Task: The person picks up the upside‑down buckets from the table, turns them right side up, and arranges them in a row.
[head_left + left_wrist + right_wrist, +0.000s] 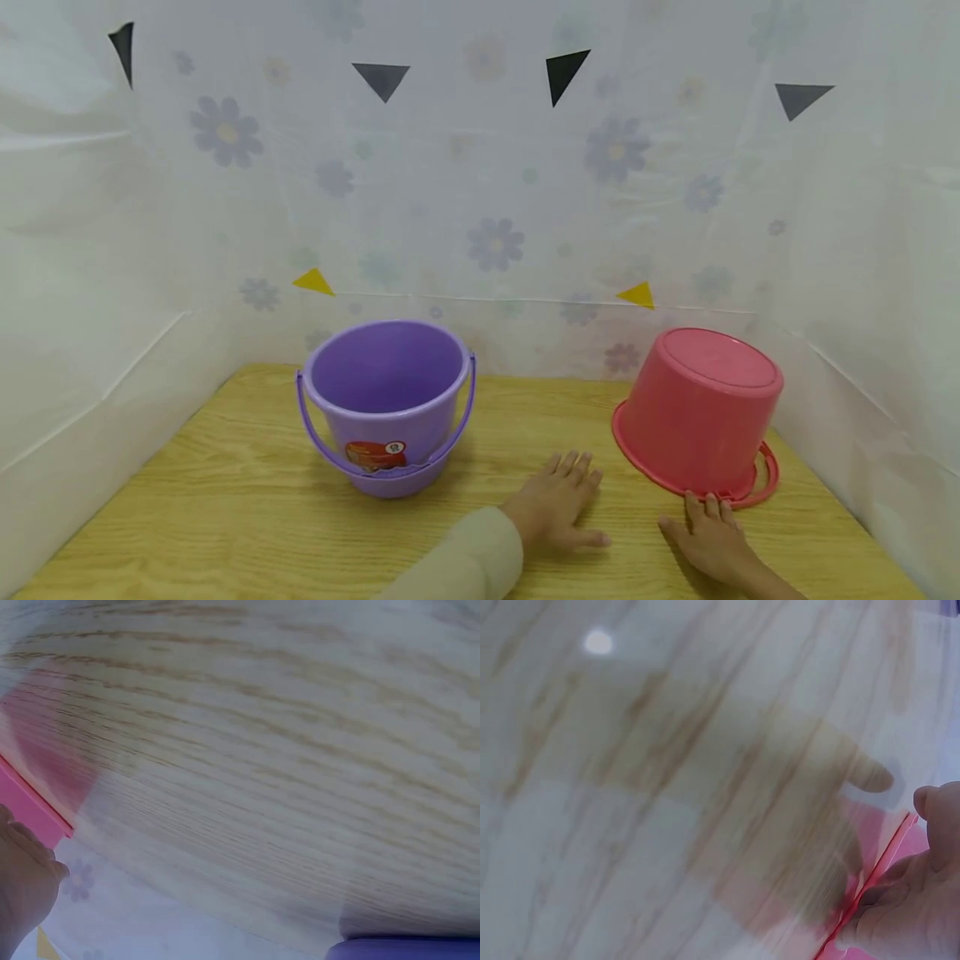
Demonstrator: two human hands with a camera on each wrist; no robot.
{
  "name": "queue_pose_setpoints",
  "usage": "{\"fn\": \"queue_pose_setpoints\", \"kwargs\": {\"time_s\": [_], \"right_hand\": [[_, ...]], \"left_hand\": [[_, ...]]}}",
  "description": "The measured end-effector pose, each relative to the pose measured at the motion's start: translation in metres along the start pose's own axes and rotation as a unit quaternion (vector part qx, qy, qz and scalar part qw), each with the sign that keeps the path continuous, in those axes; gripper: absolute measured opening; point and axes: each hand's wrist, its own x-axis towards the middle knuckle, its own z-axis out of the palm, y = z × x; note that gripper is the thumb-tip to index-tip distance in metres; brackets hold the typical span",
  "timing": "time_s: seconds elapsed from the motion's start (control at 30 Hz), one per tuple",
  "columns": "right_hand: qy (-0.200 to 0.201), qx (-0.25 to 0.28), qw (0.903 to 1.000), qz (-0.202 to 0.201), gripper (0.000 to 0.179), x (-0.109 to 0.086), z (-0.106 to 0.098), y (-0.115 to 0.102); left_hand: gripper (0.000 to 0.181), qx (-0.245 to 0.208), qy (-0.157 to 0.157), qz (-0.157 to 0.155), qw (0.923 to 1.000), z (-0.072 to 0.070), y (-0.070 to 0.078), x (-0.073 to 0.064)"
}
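A red bucket [693, 417] stands upside down at the right of the table, its base facing up and its handle [768, 475] out to the right. My right hand [708, 542] is in front of it, fingertips at the near rim and thumb spread to the side. In the right wrist view the fingers [889, 896] lie beside the red rim [877, 874]; firm contact is hard to tell. My left hand [558, 504] is spread flat, between the red bucket and an upright purple bucket [393, 429], touching neither. The purple bucket's handle [311, 429] hangs down in front.
The wood-grain table [247, 517] is glossy and reflects the hand and red bucket in the wrist views. A flowered sheet [495, 183] closes off the back, and pale sheets [82, 275] line both sides. Black, grey and yellow triangles are on the back sheet.
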Motion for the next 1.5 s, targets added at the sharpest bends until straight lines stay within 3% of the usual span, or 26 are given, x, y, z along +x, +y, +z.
{"fn": "queue_pose_setpoints", "kwargs": {"time_s": [0.5,1.03,1.5], "right_hand": [[-0.005,-0.005,0.9998,-0.018,0.087,-0.007,-0.001,0.002],[0.013,0.0,0.9993,-0.035,0.081,-0.018,0.002,-0.012],[-0.003,0.021,0.9987,-0.046,0.08,-0.022,0.007,-0.019]], "left_hand": [[0.082,0.005,-0.022,0.004,0.9997,-0.004,0.003,0.003],[0.081,-0.001,-0.018,-0.009,0.9998,-0.002,0.003,0.01],[0.082,-0.009,-0.008,-0.01,0.9999,-0.003,0.002,0.009]]}}
